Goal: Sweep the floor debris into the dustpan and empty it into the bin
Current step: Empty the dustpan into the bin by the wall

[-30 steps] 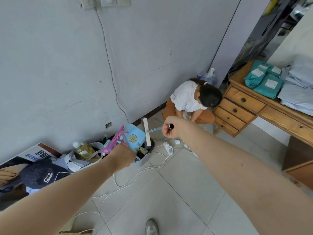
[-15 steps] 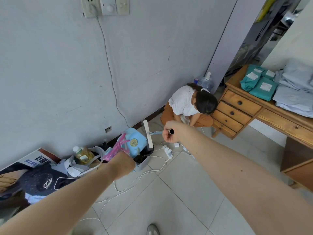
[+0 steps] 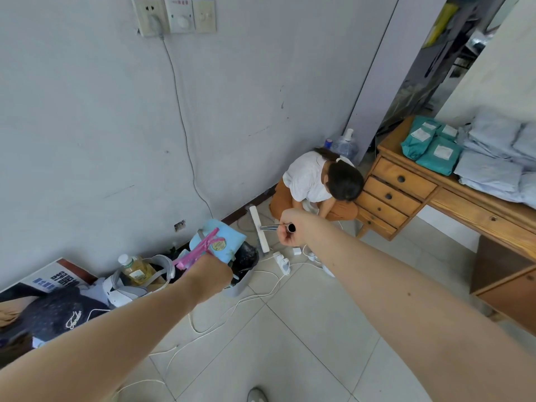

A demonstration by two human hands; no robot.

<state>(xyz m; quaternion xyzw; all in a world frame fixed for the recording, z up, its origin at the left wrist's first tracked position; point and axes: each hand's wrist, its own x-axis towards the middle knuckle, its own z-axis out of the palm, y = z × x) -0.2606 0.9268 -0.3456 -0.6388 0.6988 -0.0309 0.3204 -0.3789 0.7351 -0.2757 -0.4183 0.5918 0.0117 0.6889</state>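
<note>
Two hands worked at lower centre of the frame: the left hand (image 3: 207, 274), clenched on the pink handle (image 3: 200, 250), tipped a seemingly light, rigid blue dustpan (image 3: 224, 242) over the bin (image 3: 246, 278), the right hand (image 3: 290, 231) gripping the broom pole (image 3: 271, 227).

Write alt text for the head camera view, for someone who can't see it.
The left hand tips a blue dustpan by its pink handle over a grey bin, while the right hand grips a metal broom pole. White cables trail across the tiled floor.
</note>
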